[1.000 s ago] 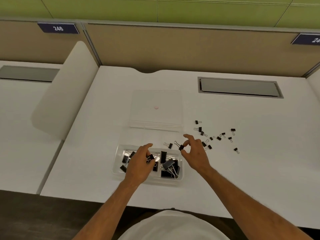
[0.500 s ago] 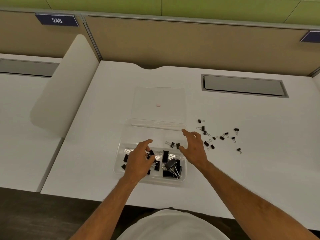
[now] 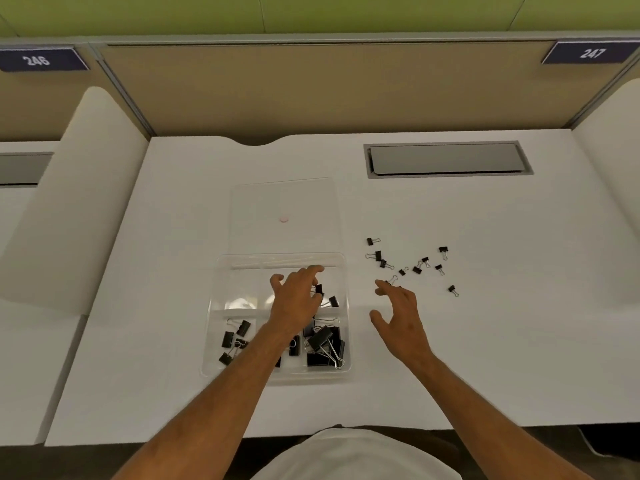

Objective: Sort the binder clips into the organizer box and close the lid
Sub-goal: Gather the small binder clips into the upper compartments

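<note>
Head view, loose clips (image 3: 412,265) beside organizer box (image 3: 221,306)

Black binder clips (image 3: 417,270) on a white tabletop (image 3: 485,341); clear plastic box (image 3: 221,292); tan divider (image 3: 329,88), green wall (image 3: 311,12).

Even, bright overhead light, no single source apparent. Counter (image 3: 485,341) reads near-white, close to washed out. Shadows soft and faint: a pale one under the right hand (image 3: 398,317), a darker band beneath the near counter edge. Mild glare on the clear box (image 3: 221,282) walls and lid (image 3: 284,202). Wide-angle bend strong at edges: partition top and side panels curve. Overall slightly soft; small clips (image 3: 412,265) lack fine detail. Number plates at far corners blurred but legible.
</note>
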Demonstrator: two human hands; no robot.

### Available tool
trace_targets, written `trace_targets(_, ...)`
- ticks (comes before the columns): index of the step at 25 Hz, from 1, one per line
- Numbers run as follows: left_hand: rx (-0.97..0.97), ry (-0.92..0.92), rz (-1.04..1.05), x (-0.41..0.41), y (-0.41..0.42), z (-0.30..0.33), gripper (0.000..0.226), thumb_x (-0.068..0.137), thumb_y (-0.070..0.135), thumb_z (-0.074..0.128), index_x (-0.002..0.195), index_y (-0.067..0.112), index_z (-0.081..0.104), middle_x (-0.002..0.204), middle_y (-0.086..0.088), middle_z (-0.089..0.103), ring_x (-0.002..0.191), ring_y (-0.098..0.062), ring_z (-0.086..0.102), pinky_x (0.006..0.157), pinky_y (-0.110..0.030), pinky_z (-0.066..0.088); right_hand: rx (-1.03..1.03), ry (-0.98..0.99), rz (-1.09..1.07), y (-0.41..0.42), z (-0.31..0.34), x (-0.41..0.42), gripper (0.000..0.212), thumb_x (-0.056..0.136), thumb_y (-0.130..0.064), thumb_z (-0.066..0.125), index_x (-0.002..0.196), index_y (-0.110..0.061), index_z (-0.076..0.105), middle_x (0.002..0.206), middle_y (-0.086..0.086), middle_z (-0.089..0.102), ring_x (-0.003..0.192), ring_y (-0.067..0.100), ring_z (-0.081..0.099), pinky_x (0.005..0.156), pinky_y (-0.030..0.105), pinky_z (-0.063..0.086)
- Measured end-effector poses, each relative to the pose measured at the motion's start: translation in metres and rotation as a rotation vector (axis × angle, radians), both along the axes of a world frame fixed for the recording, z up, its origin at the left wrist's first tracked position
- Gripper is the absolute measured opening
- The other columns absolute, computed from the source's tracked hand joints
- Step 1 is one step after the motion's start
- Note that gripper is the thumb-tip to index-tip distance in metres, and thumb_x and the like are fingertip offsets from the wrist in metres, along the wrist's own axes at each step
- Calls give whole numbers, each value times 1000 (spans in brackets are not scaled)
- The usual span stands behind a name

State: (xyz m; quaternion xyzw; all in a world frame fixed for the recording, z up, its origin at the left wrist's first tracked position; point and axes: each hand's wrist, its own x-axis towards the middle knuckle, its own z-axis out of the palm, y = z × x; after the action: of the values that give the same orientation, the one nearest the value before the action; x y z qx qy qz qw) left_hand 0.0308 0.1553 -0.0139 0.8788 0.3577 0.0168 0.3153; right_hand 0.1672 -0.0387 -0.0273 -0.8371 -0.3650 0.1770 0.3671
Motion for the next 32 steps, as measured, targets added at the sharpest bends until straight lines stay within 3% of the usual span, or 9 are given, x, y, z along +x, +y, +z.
trace_targets(4, 5, 93, -49, 18, 5, -10, 56, 83, 19, 69, 132, 35, 50, 104, 13, 59, 108, -9, 52, 108, -40, 10, -12, 14, -1, -4, -1, 7, 62, 87, -8, 66, 143, -25, 43, 123, -10, 55, 123, 1, 34, 89, 1, 33)
trace_targets(7, 7, 94, -46, 19, 8, -14, 60, 80, 21, 72, 134, 35, 49, 109, 13, 58, 112, -9, 50, 107, -39, 9, -14, 30, -22, -7, -2, 14, 64, 87, -7, 66, 144, -23, 42, 123, -9, 55, 122, 3, 36, 90, -3, 28)
trace_targets(12, 18, -31, 4, -5, 2, -7, 59, 83, 24, 72, 137, 33, 48, 118, 12, 57, 113, -6, 49, 104, -31, 12, -41, 34, -34, -14, -5, 20, 65, 87, -7, 65, 144, -24, 40, 124, -9, 55, 120, -12, 31, 91, 3, 32)
trace_targets(15, 16, -101, 60, -26, -11, 0, 59, 84, 24, 73, 137, 33, 48, 118, 15, 57, 111, -4, 48, 101, -24, 14, -33, 44, -29, -17, -6, 15, 66, 87, -7, 65, 145, -25, 39, 125, -9, 55, 119, -8, 32, 86, 7, 36)
trace_targets(18, 3, -135, 84, -46, -28, -1, 60, 84, 24, 74, 137, 32, 47, 119, 16, 57, 111, -3, 48, 105, -27, 20, -31, 42, -23, -22, -6, 8, 68, 89, -9, 66, 147, -26, 37, 125, -11, 53, 120, 2, 34, 83, 4, 38)
trace_targets(23, -96, -199, 72, -57, -56, -2, 55, 87, 26, 71, 138, 27, 48, 122, 13, 57, 114, -7, 48, 103, -28, 37, -63, 45, 17, -44, -12, -5, 66, 89, -12, 68, 147, -25, 38, 127, -7, 53, 118, -1, 33, 84, 0, 34)
trace_targets(29, -132, -188, 125, -56, -81, 13, 56, 89, 29, 69, 140, 32, 44, 119, 19, 52, 110, 1, 46, 95, -19, 38, -60, 60, 80, -61, -14, 3, 64, 89, -11, 68, 145, -25, 40, 127, -7, 54, 119, 0, 33, 91, 14, 37)
trace_targets(32, -86, -212, 185, -47, -89, 22, 56, 89, 25, 69, 139, 34, 45, 121, 19, 53, 113, -2, 49, 98, -23, 41, -41, 62, 160, -61, -7, 18, 67, 87, -10, 68, 145, -28, 39, 125, -9, 54, 119, 0, 34, 87, 9, 38)
